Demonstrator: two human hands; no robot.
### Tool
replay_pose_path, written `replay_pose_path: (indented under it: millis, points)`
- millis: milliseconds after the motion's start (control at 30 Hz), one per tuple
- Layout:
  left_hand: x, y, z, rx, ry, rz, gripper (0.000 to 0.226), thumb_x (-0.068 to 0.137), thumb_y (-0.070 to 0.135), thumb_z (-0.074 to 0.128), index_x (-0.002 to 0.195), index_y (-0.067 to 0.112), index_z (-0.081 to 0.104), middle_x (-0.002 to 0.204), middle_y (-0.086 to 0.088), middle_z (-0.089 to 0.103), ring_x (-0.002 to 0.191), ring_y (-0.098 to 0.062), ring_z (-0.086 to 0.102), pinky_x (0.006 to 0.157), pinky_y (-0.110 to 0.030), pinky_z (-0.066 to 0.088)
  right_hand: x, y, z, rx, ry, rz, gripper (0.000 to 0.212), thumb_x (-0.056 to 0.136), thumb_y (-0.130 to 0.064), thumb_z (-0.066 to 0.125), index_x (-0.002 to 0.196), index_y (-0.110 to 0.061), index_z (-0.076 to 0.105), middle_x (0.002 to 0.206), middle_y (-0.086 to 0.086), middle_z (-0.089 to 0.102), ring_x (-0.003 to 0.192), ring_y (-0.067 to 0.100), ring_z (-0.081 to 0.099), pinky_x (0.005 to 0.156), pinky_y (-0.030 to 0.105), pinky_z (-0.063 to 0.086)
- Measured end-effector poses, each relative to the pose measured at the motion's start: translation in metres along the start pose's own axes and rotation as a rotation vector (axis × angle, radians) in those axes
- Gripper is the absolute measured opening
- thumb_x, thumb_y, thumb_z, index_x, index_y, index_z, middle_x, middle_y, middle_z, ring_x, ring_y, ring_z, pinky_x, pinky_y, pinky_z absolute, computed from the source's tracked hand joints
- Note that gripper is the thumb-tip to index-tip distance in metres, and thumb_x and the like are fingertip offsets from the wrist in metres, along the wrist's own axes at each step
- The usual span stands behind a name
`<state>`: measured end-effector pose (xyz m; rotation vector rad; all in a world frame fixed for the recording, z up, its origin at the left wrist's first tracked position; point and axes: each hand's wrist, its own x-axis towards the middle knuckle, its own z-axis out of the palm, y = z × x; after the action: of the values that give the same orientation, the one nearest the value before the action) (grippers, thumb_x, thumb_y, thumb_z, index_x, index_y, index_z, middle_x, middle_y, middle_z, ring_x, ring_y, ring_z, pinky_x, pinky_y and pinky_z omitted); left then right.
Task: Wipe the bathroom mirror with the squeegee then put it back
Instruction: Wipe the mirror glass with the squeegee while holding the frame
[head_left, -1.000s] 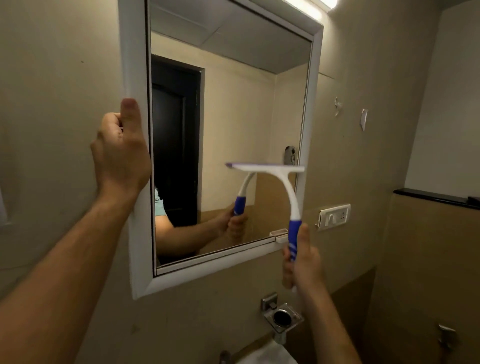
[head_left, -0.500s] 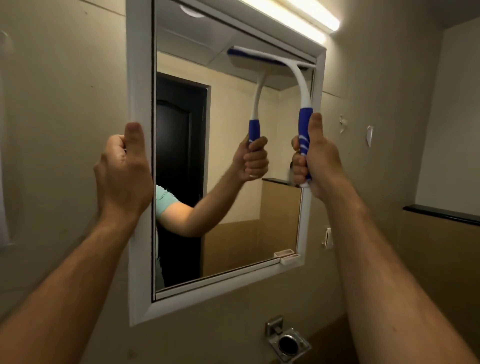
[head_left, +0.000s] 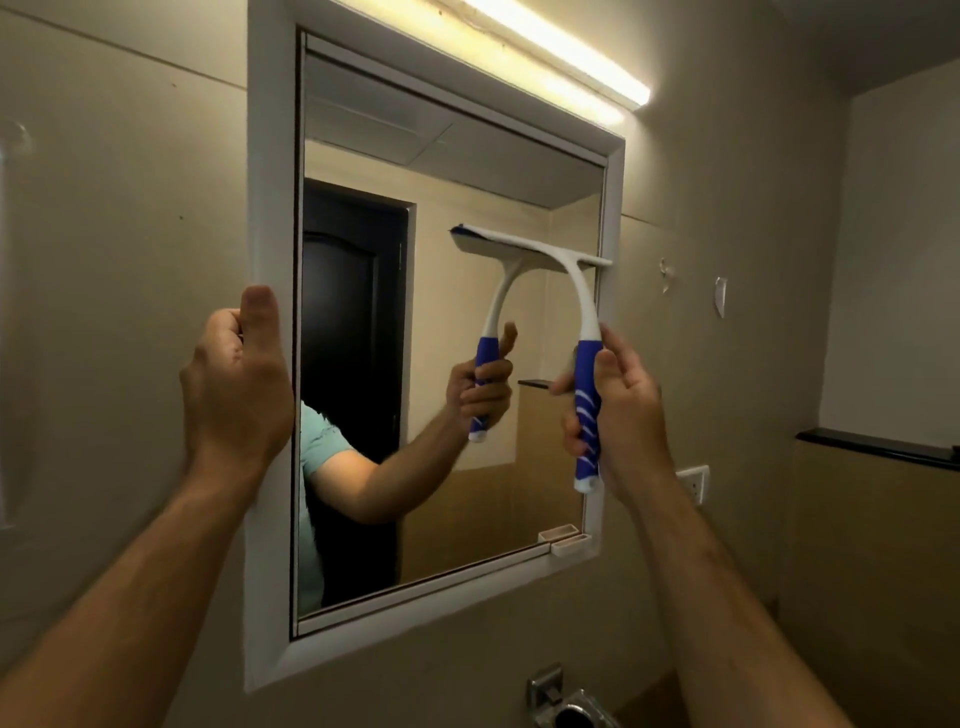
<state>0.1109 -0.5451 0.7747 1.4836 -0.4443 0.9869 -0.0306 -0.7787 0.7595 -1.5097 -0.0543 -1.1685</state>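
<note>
Right hand (head_left: 626, 410) closed around squeegee (head_left: 582, 317) handle, blade pressing mirror (head_left: 452, 171) near right edge, left hand (head_left: 236, 384) gripping mirror's left frame edge

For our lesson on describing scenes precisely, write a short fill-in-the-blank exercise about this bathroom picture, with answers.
1. The right hand grips the squeegee by its ____ handle.
2. The left hand holds the ____ edge of the mirror frame.
3. The light bar above the mirror is switched ____.

Answers: blue; left; on

white squeegee (head_left: 576, 291) with blue, white-striped handle; white-framed mirror (head_left: 270, 208); beige wall (head_left: 130, 208); dark door reflected.
</note>
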Motion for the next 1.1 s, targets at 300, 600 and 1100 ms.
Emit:
replay_pose_path:
  millis: [300,600,1100]
  points:
    - [0.002,-0.002,-0.001,-0.006,-0.004,-0.047,0.054,0.099,0.056,0.023,0.093,0.010,0.051,0.078,-0.004,0.047,0.080,-0.023,0.040,0.069,-0.031,0.024,-0.043,0.042,-0.008,0.006,0.059,0.052,0.042,0.102,-0.027,0.035,0.126,-0.055,0.055,0.081,0.010,0.060,0.048,0.014,0.040,0.041,0.026,0.037]
    - [0.000,-0.002,-0.002,-0.042,-0.017,-0.050,0.068,0.094,0.065,0.021,0.096,0.007,0.056,0.088,-0.013,0.058,0.080,-0.030,0.050,0.067,-0.039,0.035,-0.062,0.042,-0.010,0.013,0.071,0.098,0.041,0.102,-0.027,0.037,0.125,-0.055,0.056,0.081,0.006,0.062,0.046,0.011,0.040,0.039,0.023,0.037]
    - [-0.002,0.004,-0.003,-0.034,-0.035,-0.073,0.050,0.094,0.065,0.019,0.076,0.028,0.047,0.088,-0.011,0.054,0.080,-0.024,0.046,0.069,-0.034,0.031,-0.099,0.056,-0.019,0.037,0.124,0.178,0.040,0.101,-0.027,0.038,0.118,-0.055,0.061,0.076,0.003,0.064,0.044,0.009,0.040,0.038,0.021,0.034]
